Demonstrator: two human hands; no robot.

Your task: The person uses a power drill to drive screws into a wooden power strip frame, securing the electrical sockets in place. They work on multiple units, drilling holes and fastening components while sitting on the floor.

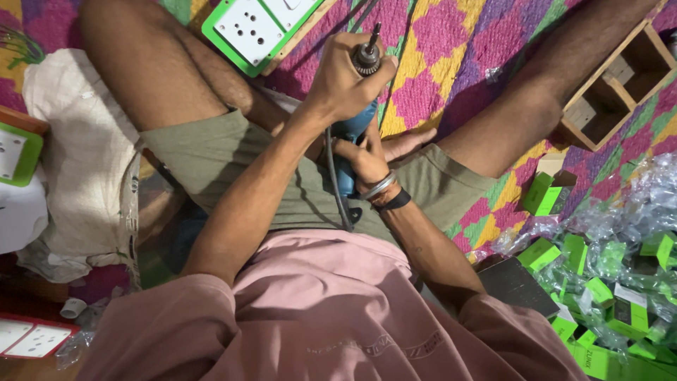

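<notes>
Drill (350, 134), electric, blue body, dark metal chuck with a short bit pointing away from the person; held over the lap between the thighs, above the olive shorts (233, 152).

Items, left to right:

- Cloth bundle (84, 148), off-white, lying on the floor beside the person's left leg; a green-edged white socket plate (15, 152) lies just beside it at the frame edge.
- Red-edged white plate (32, 339), lower left corner, on the floor.
- Green-framed socket board (250, 29), white face with round holes, on the patterned mat (430, 77) beyond the knees.
- Left hand (342, 81): grip closed around the front end of the drill, fingers wrapped about the chuck, with the bit rising past the fingertips.
- Right hand (363, 161): grip closed on the rear body of the drill, below and behind the left hand; a metal bangle and a dark band sit on its wrist. A grey cord (333, 183) drops from the drill past this hand toward the pink shirt (324, 310).
- Wooden box (613, 85), open, with compartments, beside the right leg.
- Green cartons (606, 303), small, many, mixed with clear plastic wrap, heaped at lower right.
</notes>
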